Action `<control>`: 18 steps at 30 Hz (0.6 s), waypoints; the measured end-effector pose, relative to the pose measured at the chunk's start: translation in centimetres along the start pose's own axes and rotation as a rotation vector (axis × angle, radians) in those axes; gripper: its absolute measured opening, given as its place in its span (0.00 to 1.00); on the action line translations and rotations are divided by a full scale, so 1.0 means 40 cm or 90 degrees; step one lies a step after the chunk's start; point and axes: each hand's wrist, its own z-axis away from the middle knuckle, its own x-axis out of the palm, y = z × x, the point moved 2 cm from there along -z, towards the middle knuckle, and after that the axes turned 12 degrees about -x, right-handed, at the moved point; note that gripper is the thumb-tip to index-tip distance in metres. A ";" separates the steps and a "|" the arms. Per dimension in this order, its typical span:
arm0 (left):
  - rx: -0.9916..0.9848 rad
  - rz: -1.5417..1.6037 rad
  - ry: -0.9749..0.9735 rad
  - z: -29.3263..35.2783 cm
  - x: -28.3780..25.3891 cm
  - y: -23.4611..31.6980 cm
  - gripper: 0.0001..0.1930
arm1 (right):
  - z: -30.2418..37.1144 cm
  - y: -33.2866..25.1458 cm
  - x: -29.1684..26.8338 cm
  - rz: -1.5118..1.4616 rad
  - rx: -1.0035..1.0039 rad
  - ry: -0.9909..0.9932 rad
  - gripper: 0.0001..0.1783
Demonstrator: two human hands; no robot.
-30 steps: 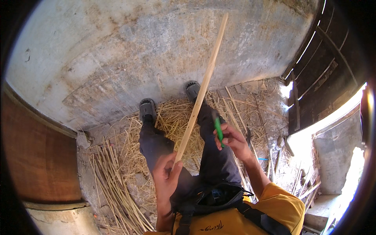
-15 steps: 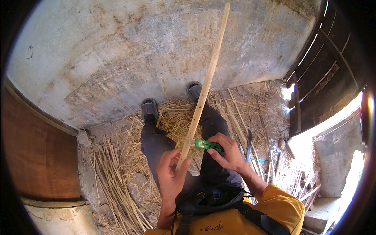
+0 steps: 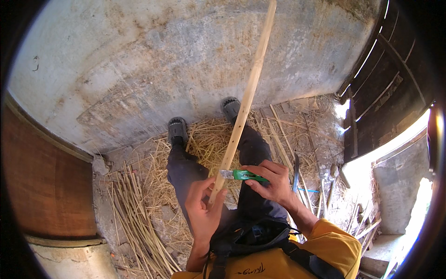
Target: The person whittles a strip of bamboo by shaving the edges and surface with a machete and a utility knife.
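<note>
A long pale strip of split bamboo or wood (image 3: 243, 111), with a row of small dark holes, slants from my lap up toward the wall. Its lower end is pinched between the thumb and fingers of my left hand (image 3: 203, 203). My right hand (image 3: 271, 181) is closed round a green utility knife (image 3: 250, 176). The knife's bare blade (image 3: 226, 174) points left and lies against the strip, a little above my left fingers.
A bundle of thin sticks (image 3: 139, 223) lies on the floor at left. Straw-like shavings (image 3: 209, 139) spread round my feet. At right, a dark curved blade (image 3: 296, 173) stands among longer strips (image 3: 281, 144). A stained wall (image 3: 186, 60) rises ahead.
The knife has shifted slightly down the strip, closer to my left hand, and its blade shows more plainly. The strip has slid up a little at its far end.
</note>
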 end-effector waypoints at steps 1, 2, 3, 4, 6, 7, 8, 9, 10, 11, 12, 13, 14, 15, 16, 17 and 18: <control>0.007 -0.001 -0.002 0.000 0.000 0.000 0.19 | 0.000 -0.001 -0.001 0.011 -0.014 0.027 0.20; 0.014 -0.003 -0.004 0.001 0.000 -0.001 0.18 | -0.001 -0.002 -0.002 0.011 -0.014 0.027 0.20; 0.015 -0.003 -0.004 0.001 0.001 -0.002 0.18 | -0.002 -0.003 -0.005 0.030 -0.031 0.039 0.20; 0.023 0.023 -0.005 0.003 0.003 -0.004 0.18 | -0.003 -0.005 -0.007 0.050 -0.048 0.051 0.19; 0.031 0.049 -0.005 0.005 0.004 -0.005 0.17 | -0.004 -0.006 -0.008 0.058 -0.057 0.056 0.20; 0.029 0.060 -0.005 0.006 0.003 -0.005 0.17 | -0.003 -0.007 -0.009 0.065 -0.066 0.061 0.20; 0.026 0.071 -0.005 0.007 0.004 -0.006 0.17 | -0.004 -0.006 -0.009 0.065 -0.066 0.061 0.20; 0.027 0.071 -0.005 0.007 0.005 -0.003 0.17 | -0.004 -0.006 -0.011 0.074 -0.072 0.066 0.20; 0.023 0.072 -0.003 0.007 0.006 0.001 0.17 | -0.005 -0.005 -0.012 0.084 -0.078 0.071 0.21; 0.019 0.072 -0.002 0.006 0.007 0.004 0.17 | -0.005 -0.006 -0.014 0.085 -0.078 0.071 0.21; 0.020 0.072 -0.001 0.007 0.007 0.002 0.17 | -0.005 -0.010 -0.016 0.094 -0.080 0.075 0.21; 0.018 0.074 -0.004 0.009 0.006 -0.001 0.17 | -0.006 -0.012 -0.018 0.104 -0.082 0.079 0.21; 0.017 0.076 -0.007 0.010 0.006 -0.003 0.17 | -0.006 -0.011 -0.021 0.104 -0.082 0.080 0.21; 0.017 0.076 -0.007 0.010 0.007 -0.004 0.17 | -0.006 -0.009 -0.025 0.108 -0.074 0.075 0.21; 0.018 0.077 -0.008 0.010 0.008 -0.005 0.17 | -0.006 -0.008 -0.027 0.113 -0.066 0.070 0.22; 0.018 0.078 -0.009 0.010 0.008 -0.005 0.17 | -0.007 -0.009 -0.028 0.113 -0.066 0.070 0.22; 0.019 0.077 -0.009 0.011 0.008 -0.004 0.17 | -0.008 -0.010 -0.029 0.114 -0.067 0.073 0.22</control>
